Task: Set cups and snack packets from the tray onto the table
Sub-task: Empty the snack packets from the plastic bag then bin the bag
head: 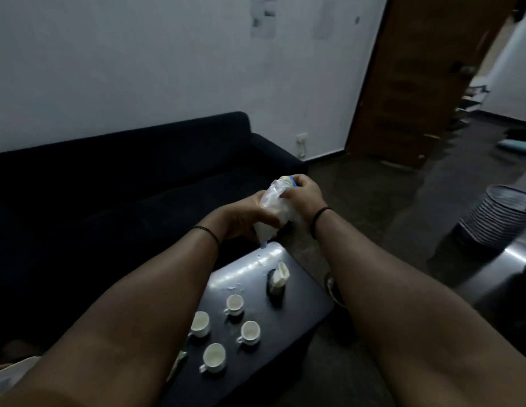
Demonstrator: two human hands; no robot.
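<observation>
Both my hands hold a clear plastic snack packet (275, 210) above the far end of the dark table (300, 312). My left hand (244, 218) grips its lower part and my right hand (302, 195) grips its top, where a blue and yellow label shows. Several white cups (234, 304) stand upright on the table below my left forearm. A dark holder with white napkins (278, 279) stands beyond the cups. No tray is visible.
A dark sofa (123, 177) runs along the table's left side against a white wall. A striped bin (502, 215) stands on the floor at the right. A wooden door (417, 83) is open at the back right.
</observation>
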